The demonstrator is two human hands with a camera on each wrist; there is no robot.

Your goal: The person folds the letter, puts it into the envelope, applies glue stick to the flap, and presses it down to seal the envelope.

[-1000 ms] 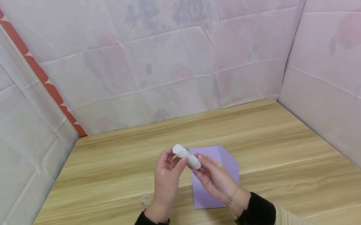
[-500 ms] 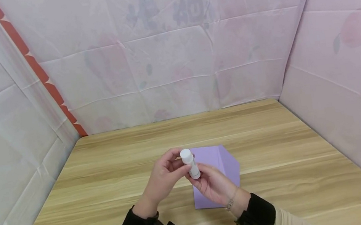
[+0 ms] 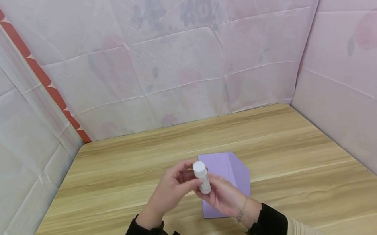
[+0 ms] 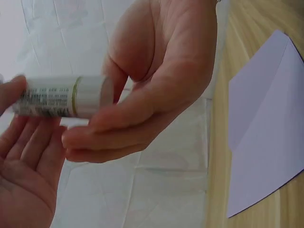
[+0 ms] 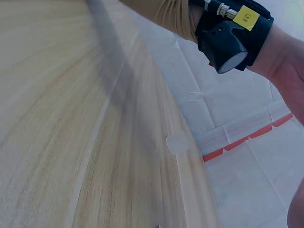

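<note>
1. White plastic makes up the glue stick (image 3: 202, 177), which is held upright above the near middle of the worktop (image 3: 109, 172), over the purple paper (image 3: 234, 171).
2. Its lower end is hidden in the head view, wrapped by the fingers of the right hand (image 3: 223, 197), which is curled round the tube from below.
3. The left hand (image 3: 173, 188) is seen pinching the tube near its top with thumb and fingertips.
4. The printed label and a green band on the glue stick (image 4: 61, 97) are shown only by the left wrist view; the print is too blurred to be read.
5. In that view the left hand (image 4: 156, 80) fills the middle, and the right hand (image 4: 23, 175) is cut off at the lower left corner.
6. The purple paper (image 4: 266, 128) is cut off at the right edge there.
7. A small clear cap (image 5: 176, 143) lying on the worktop (image 5: 57, 118) is shown by the right wrist view; in the head view it is covered by the left forearm.
8. Little of either hand is shown by the right wrist view, apart from the wrist strap (image 5: 232, 35) on the left arm.
</note>
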